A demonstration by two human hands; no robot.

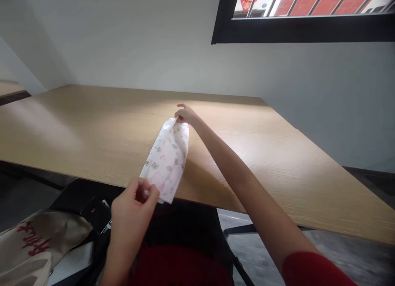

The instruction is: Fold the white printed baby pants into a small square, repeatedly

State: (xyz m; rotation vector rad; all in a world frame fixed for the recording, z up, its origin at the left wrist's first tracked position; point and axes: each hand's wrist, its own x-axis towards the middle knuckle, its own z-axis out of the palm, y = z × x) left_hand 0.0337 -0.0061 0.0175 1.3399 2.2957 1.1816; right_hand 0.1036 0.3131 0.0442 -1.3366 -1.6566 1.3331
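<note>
A thin white bag, printed with small grey leaf-like and pink marks, hangs stretched between my hands over the table's near edge. It looks like soft plastic, a little glossy and creased. My right hand pinches its far end, thumb and fingers closed, one finger sticking out. Close to me, my left hand pinches the lower left corner between thumb and forefinger. Whether the bag holds anything cannot be seen.
The light wooden table reaches back to a grey wall with a barred window at the upper right. At lower left, a black phone, a cloth bag with red writing and a silver flat device lie below table height.
</note>
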